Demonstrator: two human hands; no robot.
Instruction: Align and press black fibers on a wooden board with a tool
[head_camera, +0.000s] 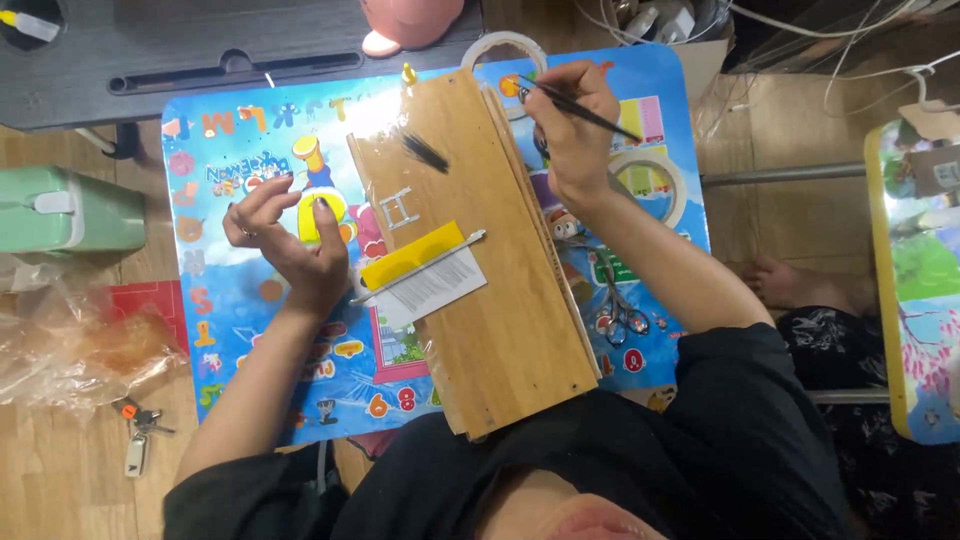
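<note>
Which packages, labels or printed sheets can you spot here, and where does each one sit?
Yellow package: on the wooden board, flat, slim, bright yellow.
White label sheet: below the yellow package, rectangular, white with dark print.
Printed table top: under the board, blue with colourful letters and figures.
Clear plastic bag: floor, far left, crumpled.

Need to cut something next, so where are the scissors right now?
In the head view, the scissors lie on the blue table, just right of the wooden board, under the right forearm and below the tape roll.
</note>
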